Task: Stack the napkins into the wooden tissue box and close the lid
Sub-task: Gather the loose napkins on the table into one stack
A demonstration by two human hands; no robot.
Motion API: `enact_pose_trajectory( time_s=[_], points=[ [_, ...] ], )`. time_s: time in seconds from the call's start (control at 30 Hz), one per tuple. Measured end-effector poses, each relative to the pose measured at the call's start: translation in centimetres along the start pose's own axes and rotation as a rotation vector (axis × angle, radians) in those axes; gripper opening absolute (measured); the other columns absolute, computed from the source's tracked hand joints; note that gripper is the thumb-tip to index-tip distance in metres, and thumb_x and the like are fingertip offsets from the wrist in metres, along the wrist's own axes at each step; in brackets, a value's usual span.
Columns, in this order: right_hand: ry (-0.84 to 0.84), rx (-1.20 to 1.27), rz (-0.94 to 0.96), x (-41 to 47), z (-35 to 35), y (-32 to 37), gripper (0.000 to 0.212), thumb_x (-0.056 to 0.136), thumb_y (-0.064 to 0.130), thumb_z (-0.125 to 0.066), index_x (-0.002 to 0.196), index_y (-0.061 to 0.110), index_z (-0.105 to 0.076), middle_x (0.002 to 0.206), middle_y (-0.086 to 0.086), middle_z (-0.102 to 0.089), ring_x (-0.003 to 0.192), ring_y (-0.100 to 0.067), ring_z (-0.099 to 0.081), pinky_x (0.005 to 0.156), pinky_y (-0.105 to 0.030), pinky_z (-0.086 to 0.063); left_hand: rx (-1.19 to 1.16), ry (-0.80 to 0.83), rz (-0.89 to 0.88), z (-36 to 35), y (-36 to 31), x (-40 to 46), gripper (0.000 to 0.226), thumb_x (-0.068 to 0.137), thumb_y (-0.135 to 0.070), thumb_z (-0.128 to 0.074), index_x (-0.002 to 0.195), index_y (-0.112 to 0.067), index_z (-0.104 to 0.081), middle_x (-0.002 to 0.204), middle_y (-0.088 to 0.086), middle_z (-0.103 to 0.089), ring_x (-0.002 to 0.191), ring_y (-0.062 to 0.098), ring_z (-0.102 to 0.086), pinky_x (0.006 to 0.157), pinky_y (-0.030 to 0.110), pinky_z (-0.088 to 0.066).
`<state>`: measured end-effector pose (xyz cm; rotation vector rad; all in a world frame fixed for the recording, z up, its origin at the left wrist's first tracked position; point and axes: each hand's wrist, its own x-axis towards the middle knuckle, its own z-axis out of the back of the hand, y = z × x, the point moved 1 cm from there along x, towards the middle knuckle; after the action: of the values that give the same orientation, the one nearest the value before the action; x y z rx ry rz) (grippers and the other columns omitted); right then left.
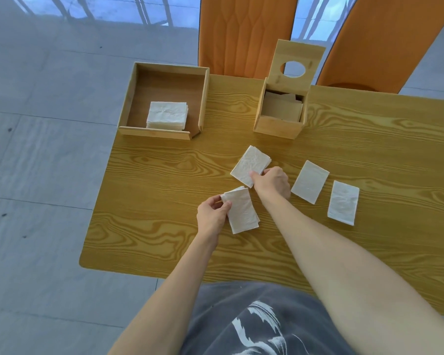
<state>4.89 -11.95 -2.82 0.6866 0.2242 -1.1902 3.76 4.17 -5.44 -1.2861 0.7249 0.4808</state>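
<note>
Fingers (224, 206) of the left hand (212, 216) are pinched on the far left corner of a folded napkin (242, 213), near the middle of the table (149, 190). Far on the left, an open wooden tray (128, 98) is seen, with a stack of napkins (167, 118) lying in it. Just right of the left hand, the right hand (272, 183) is closed on the near edge of a second napkin (249, 165). Farther right, two more napkins (310, 181) (343, 202) are left flat on the table, apart from each other. The wooden tissue box (280, 124) is set far back, right of the tray, with its lid (299, 65) standing up and open. Some paper is already seen inside it.

Trouble could come from here. Each napkin is held by only one edge or corner, so the folds may fall open when lifted. If napkins are dropped in crooked, a lumpy pile could be made and the lid may not be shut flat. The raised lid could also be bumped by a hand on the way in.
</note>
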Motion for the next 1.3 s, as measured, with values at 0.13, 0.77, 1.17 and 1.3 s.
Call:
enact_pose_trajectory(
  time_s=[0.13,0.77,1.17,1.3],
  points=[
    [-0.013,0.024,-0.021,0.0,-0.4,0.5,0.038,0.086,0.046,-0.072,0.111,0.018,-0.067,0.122,-0.007,-0.064,0.108,-0.027,-0.063,0.079,-0.036,-0.048,-0.028,-0.016,0.015,0.1,0.0,0.0,0.037,0.087,-0.017,-0.072,0.122,-0.008,-0.065,0.104,0.008,-0.074,0.097,0.024,-0.072,0.09,0.045,-0.058],
    [0.041,0.596,0.087,0.8,1.7,-3.5,0.021,0.087,0.019,-0.076,0.106,0.011,-0.075,0.089,0.0,-0.074,0.077,-0.017,-0.071,0.076,-0.038,-0.062,-0.173,0.021,0.072,-0.2,-0.7,-0.3,0.025,0.092,-0.004,-0.064,0.116,-0.009,-0.062,0.096,0.004,-0.073,0.089,0.02,-0.07,0.088,0.042,-0.058],
    [0.409,0.608,0.144,-2.6,0.4,-9.4,0.028,0.086,0.021,-0.078,0.109,0.005,-0.073,0.097,-0.006,-0.076,0.084,-0.015,-0.071,0.068,-0.028,-0.06,-0.198,0.025,0.075,-0.4,-0.5,-0.3,0.029,0.091,-0.005,-0.066,0.119,-0.006,-0.061,0.099,0.008,-0.073,0.094,0.024,-0.071,0.091,0.043,-0.057],
    [0.431,0.571,0.146,-2.8,0.0,-9.9,0.022,0.085,0.022,-0.079,0.103,0.011,-0.073,0.095,-0.005,-0.076,0.084,-0.016,-0.07,0.072,-0.035,-0.06,-0.186,0.014,0.061,-0.5,-0.4,-0.4,0.027,0.092,-0.011,-0.067,0.119,-0.006,-0.063,0.101,0.009,-0.074,0.099,0.026,-0.071,0.092,0.043,-0.057]
  ],
)
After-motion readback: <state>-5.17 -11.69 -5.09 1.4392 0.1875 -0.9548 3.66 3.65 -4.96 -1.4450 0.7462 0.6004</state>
